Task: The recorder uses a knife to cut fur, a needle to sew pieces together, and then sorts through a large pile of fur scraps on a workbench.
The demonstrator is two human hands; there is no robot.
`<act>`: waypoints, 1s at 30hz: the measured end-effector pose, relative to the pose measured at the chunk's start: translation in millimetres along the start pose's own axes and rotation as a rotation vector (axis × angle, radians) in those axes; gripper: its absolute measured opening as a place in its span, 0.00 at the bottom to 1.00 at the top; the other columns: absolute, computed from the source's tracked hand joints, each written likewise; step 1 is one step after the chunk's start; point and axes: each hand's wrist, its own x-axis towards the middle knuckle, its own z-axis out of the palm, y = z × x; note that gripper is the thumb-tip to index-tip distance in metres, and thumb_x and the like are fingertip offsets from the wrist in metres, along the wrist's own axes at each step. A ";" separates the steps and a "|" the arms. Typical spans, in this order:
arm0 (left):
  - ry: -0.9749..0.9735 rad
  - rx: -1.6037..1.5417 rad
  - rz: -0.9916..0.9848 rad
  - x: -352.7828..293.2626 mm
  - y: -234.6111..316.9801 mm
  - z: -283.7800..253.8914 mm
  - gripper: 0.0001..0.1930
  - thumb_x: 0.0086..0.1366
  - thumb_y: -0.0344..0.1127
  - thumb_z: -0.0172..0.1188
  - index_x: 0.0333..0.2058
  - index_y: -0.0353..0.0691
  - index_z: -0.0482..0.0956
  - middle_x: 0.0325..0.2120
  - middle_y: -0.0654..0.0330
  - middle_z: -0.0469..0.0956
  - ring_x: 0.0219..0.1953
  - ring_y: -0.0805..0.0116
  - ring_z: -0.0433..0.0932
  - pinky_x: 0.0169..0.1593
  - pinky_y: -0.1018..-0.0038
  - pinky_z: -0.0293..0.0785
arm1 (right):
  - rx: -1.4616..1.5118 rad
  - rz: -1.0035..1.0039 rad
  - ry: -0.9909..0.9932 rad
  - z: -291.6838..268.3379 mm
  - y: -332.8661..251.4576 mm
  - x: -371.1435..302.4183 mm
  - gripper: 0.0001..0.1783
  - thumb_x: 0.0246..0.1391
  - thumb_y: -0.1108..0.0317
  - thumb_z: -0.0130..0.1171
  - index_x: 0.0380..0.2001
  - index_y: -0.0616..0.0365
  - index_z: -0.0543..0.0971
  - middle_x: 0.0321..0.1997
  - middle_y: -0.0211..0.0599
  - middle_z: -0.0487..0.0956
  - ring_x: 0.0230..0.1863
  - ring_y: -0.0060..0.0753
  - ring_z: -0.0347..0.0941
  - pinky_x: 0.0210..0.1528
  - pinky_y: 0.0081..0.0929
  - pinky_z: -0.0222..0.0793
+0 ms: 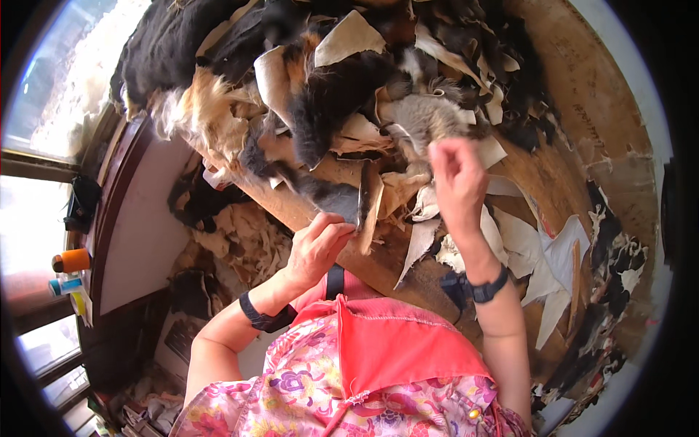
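Observation:
My left hand point(319, 246) is closed, thumb and fingers pinching the near edge of a dark grey fur piece point(324, 191). A narrow tan strip of hide point(371, 211) stands just right of those fingertips; whether it joins the fur I cannot tell. Raised to the right, my right hand point(460, 182) has its fingertips pressed together in a pinch. Anything between them is too small to make out. Behind it lies a pale grey fur scrap point(429, 116), with white hide offcuts point(502, 233) below and beside the wrist.
A tall heap of black, white and tan fur scraps point(320, 95) covers the far side of the wooden table point(542, 171). At left, spools of thread point(70, 260) stand on a ledge by the window. More scraps point(244, 244) lie lower, beyond the table's left edge.

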 end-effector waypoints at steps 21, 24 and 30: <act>0.160 0.110 0.391 7.8 0.8 -1.4 0.25 0.54 0.26 0.71 0.52 0.36 0.77 0.53 0.49 0.77 0.49 0.49 0.81 0.52 0.59 0.80 | 0.942 0.694 -0.531 8.0 -15.3 -72.2 0.14 0.69 0.63 0.59 0.50 0.59 0.82 0.39 0.27 0.83 0.32 0.15 0.75 0.29 0.17 0.71; 0.157 0.355 0.117 21.2 -13.9 -12.3 0.33 0.48 0.26 0.72 0.56 0.38 0.75 0.53 0.53 0.78 0.57 0.50 0.76 0.64 0.55 0.66 | 0.897 0.730 -0.397 -16.0 -12.6 -79.6 0.14 0.68 0.62 0.60 0.51 0.59 0.81 0.35 0.25 0.82 0.26 0.13 0.74 0.19 0.14 0.64; 0.039 0.401 0.064 28.5 -26.1 -22.2 0.22 0.39 0.30 0.73 0.38 0.44 0.78 0.37 0.60 0.78 0.46 0.59 0.77 0.61 0.55 0.63 | 0.775 0.718 -0.180 -69.6 9.1 -106.9 0.13 0.67 0.61 0.62 0.47 0.58 0.82 0.33 0.20 0.82 0.24 0.07 0.70 0.17 0.12 0.57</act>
